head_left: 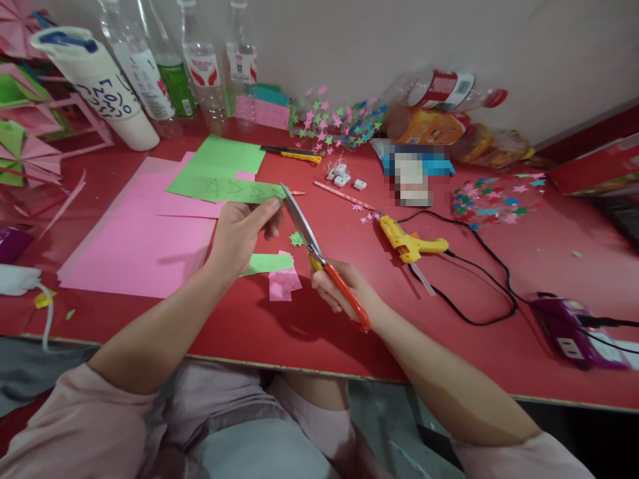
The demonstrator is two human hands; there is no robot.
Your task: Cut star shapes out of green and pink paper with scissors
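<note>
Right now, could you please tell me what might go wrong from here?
The scissors have tips close to the thumb of the left hand; a slip might nick it. A crooked cut could spoil the outlines drawn on the green strip. The yellow glue gun lies near the right hand and, if hot, could burn it.

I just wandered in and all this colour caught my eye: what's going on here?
At a red table, a person's left hand holds a green strip with outlines drawn on it. The right hand holds scissors, their tips at the strip's right end. A green cut-out lies below, and a glue gun rests off to the right.
</note>
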